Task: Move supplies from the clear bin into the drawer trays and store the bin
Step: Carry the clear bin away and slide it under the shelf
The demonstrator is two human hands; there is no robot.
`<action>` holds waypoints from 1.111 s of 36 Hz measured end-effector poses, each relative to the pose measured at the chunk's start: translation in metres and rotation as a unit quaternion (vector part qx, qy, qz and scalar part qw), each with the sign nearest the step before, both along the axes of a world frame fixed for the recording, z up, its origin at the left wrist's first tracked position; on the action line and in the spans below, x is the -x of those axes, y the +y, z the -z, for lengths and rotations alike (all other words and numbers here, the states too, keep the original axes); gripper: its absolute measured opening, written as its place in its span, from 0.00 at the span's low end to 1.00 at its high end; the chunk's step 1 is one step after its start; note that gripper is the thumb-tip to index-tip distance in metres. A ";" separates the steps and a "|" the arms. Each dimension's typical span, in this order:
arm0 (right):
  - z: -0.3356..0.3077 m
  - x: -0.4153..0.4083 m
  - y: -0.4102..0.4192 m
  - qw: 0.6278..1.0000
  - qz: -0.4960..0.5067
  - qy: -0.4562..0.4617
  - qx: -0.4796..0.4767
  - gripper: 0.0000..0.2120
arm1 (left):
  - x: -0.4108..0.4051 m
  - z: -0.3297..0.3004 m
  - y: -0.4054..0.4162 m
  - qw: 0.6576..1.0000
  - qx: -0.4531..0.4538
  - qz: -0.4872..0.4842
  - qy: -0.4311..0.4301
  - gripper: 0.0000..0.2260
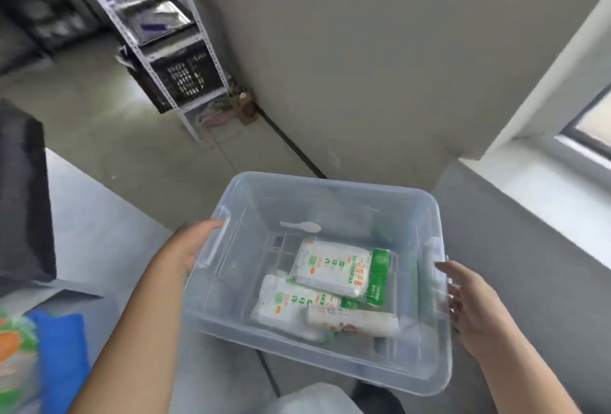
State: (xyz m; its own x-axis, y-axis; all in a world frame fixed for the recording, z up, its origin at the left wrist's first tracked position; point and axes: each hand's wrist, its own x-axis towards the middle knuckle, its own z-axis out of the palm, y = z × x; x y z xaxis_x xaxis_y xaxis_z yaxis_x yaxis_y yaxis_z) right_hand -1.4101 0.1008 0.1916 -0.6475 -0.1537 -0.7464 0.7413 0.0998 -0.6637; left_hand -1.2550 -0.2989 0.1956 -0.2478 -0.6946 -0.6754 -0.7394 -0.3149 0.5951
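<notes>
I hold a clear plastic bin (330, 192) in front of me, off the floor. My left hand (193, 245) grips its left handle and my right hand (466, 301) grips its right rim. Inside lie two white-and-green supply packets (334, 270), one partly over the other, a white roll-shaped packet (353, 322) near the front, and a white plastic spoon (301, 226) toward the back. No drawer or tray shows in this view.
A metal shelf rack (155, 40) with a black crate (185, 78) stands at the far left against a grey wall (363, 50). A window ledge (545, 182) runs along the right. A blue item (62, 351) and a green-orange packet (15, 357) sit at lower left.
</notes>
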 end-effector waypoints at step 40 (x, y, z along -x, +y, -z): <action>-0.006 0.383 -0.976 0.891 -0.431 0.121 -0.072 0.11 | 0.105 0.048 -0.631 0.886 0.052 -0.458 0.053 0.20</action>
